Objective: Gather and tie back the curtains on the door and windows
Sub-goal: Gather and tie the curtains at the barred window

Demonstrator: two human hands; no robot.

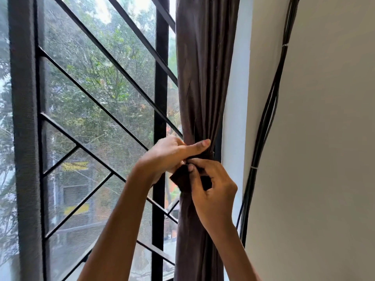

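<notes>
Now tying. I see curtain (203, 78) gathered at window's (97, 82) right edge; left hand (172, 155) and right hand (213, 191) each have a pinching grip on the tie-back (181, 179). Next, I judge: fasten ends snugly.

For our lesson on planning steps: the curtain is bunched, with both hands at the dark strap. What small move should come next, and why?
Probably pull the strap ends snug and fasten them: the curtain is already gathered, the left hand grips it, and the right hand pinches a loose end.
</notes>
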